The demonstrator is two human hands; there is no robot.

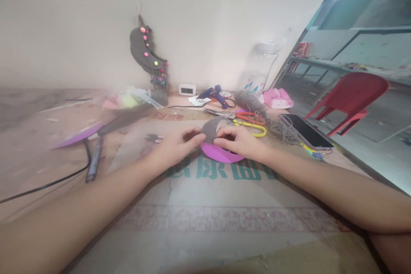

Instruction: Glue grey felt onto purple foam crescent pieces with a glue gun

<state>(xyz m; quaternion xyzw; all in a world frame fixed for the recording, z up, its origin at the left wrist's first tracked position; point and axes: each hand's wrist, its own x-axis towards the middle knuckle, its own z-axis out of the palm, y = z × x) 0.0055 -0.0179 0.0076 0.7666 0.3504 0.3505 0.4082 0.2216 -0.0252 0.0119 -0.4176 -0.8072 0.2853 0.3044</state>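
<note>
Between my two hands is a curved purple crescent shape (223, 154), its upper part wrapped in grey yarn (210, 129). My left hand (184, 143) pinches the wrapped part from the left, thumb in front. From the right, my right hand (239, 140) grips the crescent, with thumb and fingers close together at the yarn's edge. Just behind the right hand lie scissors with yellow handles (257, 130) and a pair with orange handles (250, 117). A loose bundle of grey yarn (252, 102) trails toward the right.
A finished-looking grey crescent with coloured pompoms (144, 49) hangs on the white board. Behind my hands are a blue glue gun (216, 95), a small clock (187, 90) and a clear jar (263, 66). A phone (306, 132) lies right; a marker (94, 160) and black cable (48, 186) lie left.
</note>
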